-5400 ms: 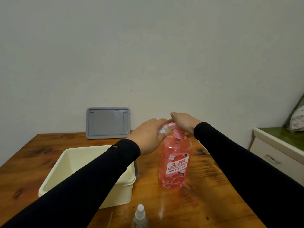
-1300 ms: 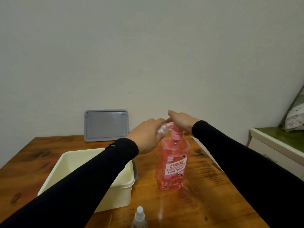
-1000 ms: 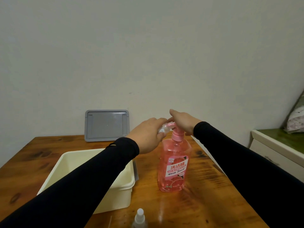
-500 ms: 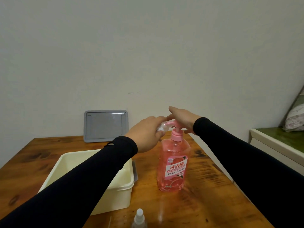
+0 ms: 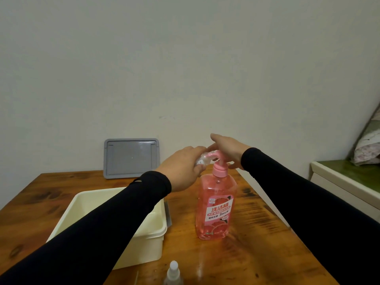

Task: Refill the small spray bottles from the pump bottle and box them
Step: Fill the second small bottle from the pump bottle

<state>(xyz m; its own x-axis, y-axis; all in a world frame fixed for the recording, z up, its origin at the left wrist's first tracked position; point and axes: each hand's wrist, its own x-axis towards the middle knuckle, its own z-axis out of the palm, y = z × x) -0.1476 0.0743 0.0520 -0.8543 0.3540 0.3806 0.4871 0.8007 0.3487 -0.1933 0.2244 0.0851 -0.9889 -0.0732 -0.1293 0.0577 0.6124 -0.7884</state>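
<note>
Now I am holding a small spray bottle (image 5: pixel 202 160) in my left hand (image 5: pixel 181 169), fingers curled round it, tipping its mouth up to the pink spout so the liquid runs straight in. My right hand (image 5: pixel 227 151) is resting flat-fingered on the pump bottle (image 5: pixel 216 206) head, ready to press. That bottle is standing upright beside the cream box (image 5: pixel 144 243); another spray bottle (image 5: pixel 173 274) is waiting near me.

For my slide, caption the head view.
Left hand holds small spray bottle at pink pump bottle spout; right hand rests on pump.
</note>
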